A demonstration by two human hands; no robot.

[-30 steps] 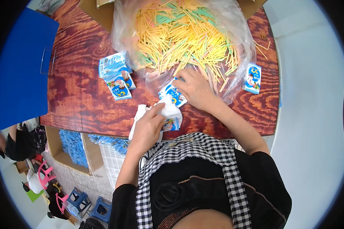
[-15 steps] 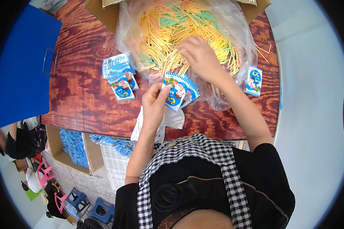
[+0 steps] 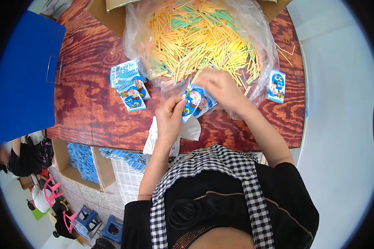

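My left hand is closed, pinching the left edge of a small blue-and-white packet between thumb and fingers. My right hand has curled fingers at the packet's upper end; whatever they hold is hidden, and the hand is slightly blurred. Under and beside the held packet lies another blue-and-white packet. Just beyond both hands spreads a large heap of thin stick-shaped pieces, yellow, orange, pink and green, in a clear plastic bag.
A small stack of packets lies left on the red wood-grain table; a single packet lies right. Below my left hand is a white cloth. Boxes with blue packets stand below the table; other people are farther left.
My right hand has come back from the heap of sticks toward me, to the top of the packet. The left hand keeps its hold, and the packet is turned slightly.
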